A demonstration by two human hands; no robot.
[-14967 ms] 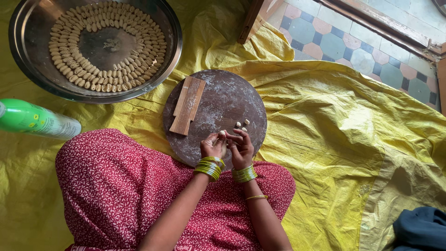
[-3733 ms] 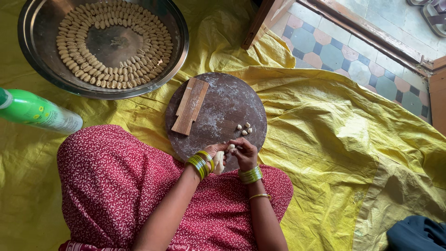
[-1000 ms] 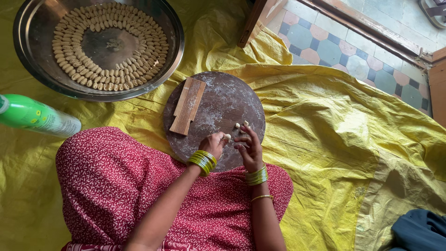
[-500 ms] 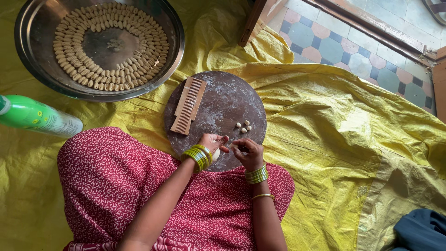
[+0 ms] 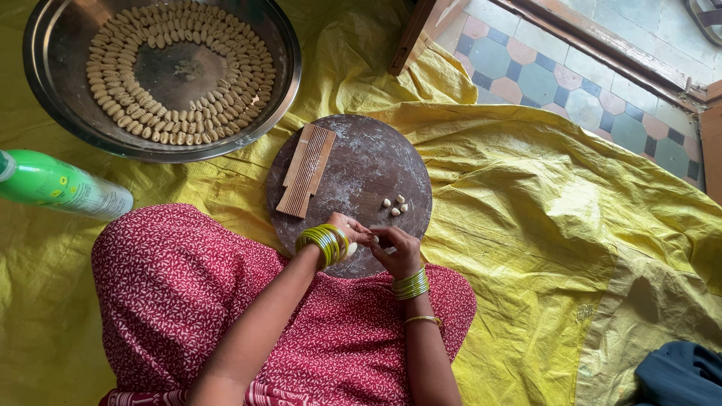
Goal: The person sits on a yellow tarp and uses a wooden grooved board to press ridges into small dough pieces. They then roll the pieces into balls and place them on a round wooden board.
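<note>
Both hands meet over the near edge of a round floured board (image 5: 361, 169): the left hand (image 5: 352, 231) and right hand (image 5: 397, 246) pinch a small pale lump of dough (image 5: 374, 239) between their fingertips. Just beyond them, four small dough pieces (image 5: 394, 204) lie on the board, and a ridged wooden block (image 5: 306, 170) rests on its left side. Farther off, a large steel tray (image 5: 45, 113) holds rings of shaped dough pieces (image 5: 113, 113). A green bottle (image 5: 53, 184) lies on the yellow sheet (image 5: 541, 225).
</note>
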